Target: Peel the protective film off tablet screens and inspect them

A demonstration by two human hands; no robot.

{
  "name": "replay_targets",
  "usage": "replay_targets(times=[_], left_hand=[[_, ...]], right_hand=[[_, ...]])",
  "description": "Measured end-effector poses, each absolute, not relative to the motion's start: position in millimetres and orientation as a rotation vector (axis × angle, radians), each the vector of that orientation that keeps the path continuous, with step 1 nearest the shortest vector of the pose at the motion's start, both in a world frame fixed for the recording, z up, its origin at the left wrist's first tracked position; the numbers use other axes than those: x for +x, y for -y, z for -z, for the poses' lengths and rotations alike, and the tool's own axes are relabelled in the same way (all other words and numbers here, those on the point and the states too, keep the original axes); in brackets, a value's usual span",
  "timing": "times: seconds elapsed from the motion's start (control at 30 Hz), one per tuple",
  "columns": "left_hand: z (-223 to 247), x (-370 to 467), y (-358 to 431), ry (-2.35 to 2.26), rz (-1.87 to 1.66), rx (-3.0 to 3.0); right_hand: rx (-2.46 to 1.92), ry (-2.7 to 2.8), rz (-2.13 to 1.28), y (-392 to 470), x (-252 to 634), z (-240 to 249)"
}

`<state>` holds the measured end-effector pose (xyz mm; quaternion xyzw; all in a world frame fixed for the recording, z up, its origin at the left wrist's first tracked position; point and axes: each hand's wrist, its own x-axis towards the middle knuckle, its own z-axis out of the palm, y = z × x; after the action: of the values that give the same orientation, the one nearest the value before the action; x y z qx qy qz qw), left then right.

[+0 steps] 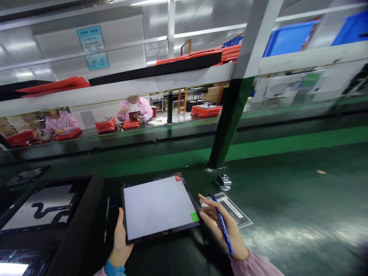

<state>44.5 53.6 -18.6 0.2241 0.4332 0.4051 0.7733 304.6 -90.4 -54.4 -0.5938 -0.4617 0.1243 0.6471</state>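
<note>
A green work surface [287,184] is crossed by a slanted post [234,107], dark green below and white above. Left of the post, blue notices [91,39] are mounted on pale wall panels [123,30]; to its right, blue bins [290,37] are shelved high.

"Where is there room for a hand to pass?"

"Out to the right. The green surface [301,203] lies open there, broken just by a small scrap [321,172]."

"And straight ahead?"

"A strip runs behind the panel [159,209], but the slanting post [232,122] blocks it on the right, with a shiny metal object [224,182] near its foot."

"Just beside the panel?"

"The right hand [225,226] and its blue pen [222,224] fill that space, above a flat printed card [235,209]."

"The left?"

"Tighter. A thin pen [107,220] lies in the narrow lane between the panel and the black tray's raised wall [86,207]."
</note>
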Motion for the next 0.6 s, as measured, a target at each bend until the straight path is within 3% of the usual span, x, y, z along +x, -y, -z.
replay_targets(times=[0.23, 0.6], left_hand=[[28, 43, -56, -0.909, -0.879, 0.496], [21, 48, -50, -0.863, -0.957, 0.427]], right_hand=[[-1.784, 1.215, -0.028, 94, 377, 73], [-1.827, 1.362, 0.028, 90, 385, 89]])
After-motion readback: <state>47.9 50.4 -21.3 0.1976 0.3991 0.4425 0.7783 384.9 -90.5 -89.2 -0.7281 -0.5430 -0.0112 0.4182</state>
